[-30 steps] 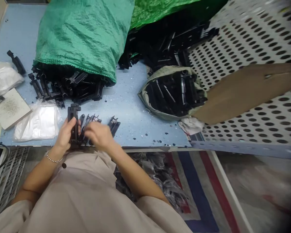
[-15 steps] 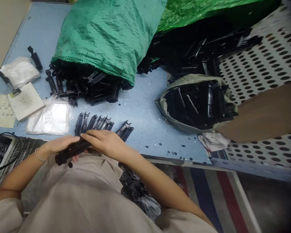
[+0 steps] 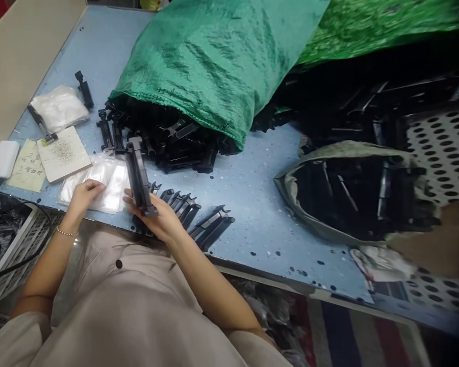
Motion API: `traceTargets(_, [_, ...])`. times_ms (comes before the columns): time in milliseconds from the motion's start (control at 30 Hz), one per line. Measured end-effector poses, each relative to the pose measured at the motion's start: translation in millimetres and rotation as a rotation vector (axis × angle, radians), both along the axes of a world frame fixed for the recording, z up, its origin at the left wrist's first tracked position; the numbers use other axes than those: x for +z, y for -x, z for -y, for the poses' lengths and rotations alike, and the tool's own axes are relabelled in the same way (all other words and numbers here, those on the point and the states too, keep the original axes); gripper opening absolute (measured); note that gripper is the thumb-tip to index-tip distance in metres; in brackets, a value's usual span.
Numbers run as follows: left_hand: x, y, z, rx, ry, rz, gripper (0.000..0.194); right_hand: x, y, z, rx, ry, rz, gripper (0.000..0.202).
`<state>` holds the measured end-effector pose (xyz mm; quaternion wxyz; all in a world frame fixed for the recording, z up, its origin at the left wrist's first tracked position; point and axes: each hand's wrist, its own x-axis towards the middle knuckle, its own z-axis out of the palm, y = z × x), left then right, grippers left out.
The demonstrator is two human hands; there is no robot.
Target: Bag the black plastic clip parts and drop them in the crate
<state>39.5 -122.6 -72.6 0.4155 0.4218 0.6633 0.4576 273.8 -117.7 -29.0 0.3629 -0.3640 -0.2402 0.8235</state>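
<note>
My right hand (image 3: 162, 216) holds a long black plastic part (image 3: 138, 176) upright, its fingers around the lower end. The part has a channel along its length and a block at each end. My left hand (image 3: 86, 196) is at a stack of clear plastic bags (image 3: 112, 186) by the table's front edge, thumb and forefinger pinched together on the top bag. Beside my right hand, several similar black parts (image 3: 183, 206) lie in a row, partly hidden by the hand. More black parts (image 3: 176, 145) spill from the mouth of a green woven sack (image 3: 214, 66).
A tan block (image 3: 65, 153) with specks, a yellow note (image 3: 26, 165) and a white device (image 3: 4, 159) are at the left. Another bag bundle (image 3: 59, 109) lies behind them. At right, a grey-green sack (image 3: 290, 196) full of black parts stands near someone's brown sleeve (image 3: 439, 244).
My left hand has let go of the black part and moved left onto the plastic bags. My right hand has raised the part and turned it upright. The view has shifted left.
</note>
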Motion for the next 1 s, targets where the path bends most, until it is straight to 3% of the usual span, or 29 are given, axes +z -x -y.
traceTargets(133, [-4.5, 0, 0, 0.068, -0.097, -0.028, 0.018, -8.4, 40, -14, 0.028, 0.046, -0.051, 0.018])
traceTargets(233, [-7.9, -2, 1, 0.086, -0.054, 0.068, 0.021, -18.4, 59, -23, 0.028, 0.076, -0.031, 0.017])
traceTargets(367, [-2.5, -2, 3, 0.147, -0.016, 0.181, 0.031, -26.9, 57, -27, -0.032, 0.135, 0.005, 0.016])
traceTargets(500, [3.3, -8, 1, 0.132, -0.031, 0.241, 0.043, -24.5, 50, -24, -0.107, 0.101, 0.024, 0.017])
traceTargets(700, [9.7, -3, 6, 0.036, -0.068, 0.277, 0.040, -31.0, 66, -25, 0.029, 0.097, 0.022, 0.023])
traceTargets(767, [16.9, 8, 15, 0.054, -0.134, 0.173, 0.035, -34.1, 63, -28, -0.007, 0.061, 0.076, 0.030])
traceTargets(867, [27.1, 21, 31, -0.018, -0.223, -0.242, 0.004, -30.3, 47, -30, -0.071, -0.079, 0.203, 0.033])
traceTargets(933, [29.2, 23, 37, -0.106, -0.237, -0.515, 0.019, -22.3, 35, -25, -0.106, -0.204, 0.291, 0.032])
traceTargets(1000, [27.2, 20, 37, -0.155, -0.239, -0.623, 0.031, -14.3, 27, -14, -0.047, -0.240, 0.264, 0.034])
